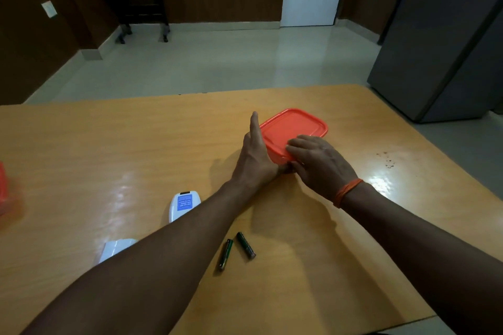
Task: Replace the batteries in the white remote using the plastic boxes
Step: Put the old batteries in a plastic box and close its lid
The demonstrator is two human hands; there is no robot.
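Two dark green cylindrical batteries [236,251] lie loose near the wooden table's [81,149] near edge, white plastic remote [184,205] face-down beside them. Left hand [254,160], fingers flat, braces the orange-lidded plastic box [295,125] mid-table; right hand [317,160] works its near corner. Lid on, swap apparently unfinished.

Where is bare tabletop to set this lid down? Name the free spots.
Free: the broad stretch left of the left hand, and right of the orange-lidded box. Crowded: the near strip holding the white remote and two batteries.

arms: bare, sleeveless | right wrist: orange thread band [347,192]
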